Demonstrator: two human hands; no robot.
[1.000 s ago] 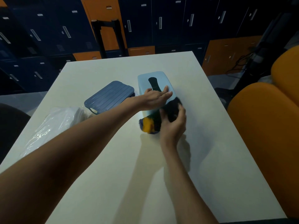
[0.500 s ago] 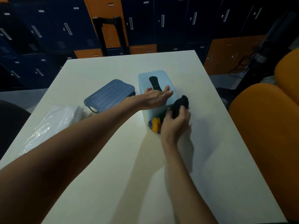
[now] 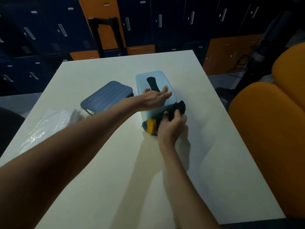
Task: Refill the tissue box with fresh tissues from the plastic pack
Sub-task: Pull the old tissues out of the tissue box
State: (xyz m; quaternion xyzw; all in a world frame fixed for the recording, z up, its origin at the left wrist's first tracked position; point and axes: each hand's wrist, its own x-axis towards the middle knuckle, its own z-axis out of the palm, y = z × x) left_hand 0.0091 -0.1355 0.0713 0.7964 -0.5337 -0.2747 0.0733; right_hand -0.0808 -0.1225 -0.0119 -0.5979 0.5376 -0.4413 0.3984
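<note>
A light blue tissue box (image 3: 158, 76) with a dark slot in its top stands on the white table (image 3: 115, 171). My left hand (image 3: 153, 99) lies flat on the box's near end, fingers straight. At the box's near right corner my right hand (image 3: 171, 128) grips a dark cloth (image 3: 180, 107) that has a yellow and blue part (image 3: 150, 126) lying on the table. The clear plastic pack of white tissues (image 3: 49, 126) lies at the table's left edge, apart from both hands.
A ribbed dark blue lid (image 3: 107, 96) lies left of the box. An orange chair (image 3: 272, 138) stands close to the table's right edge. Blue and orange lockers (image 3: 148, 22) line the back, with a black stand (image 3: 99, 30) behind the table.
My right hand has kept its grip on the dark cloth and shifted slightly at the box's near corner. My left hand has stayed flat on the box.
</note>
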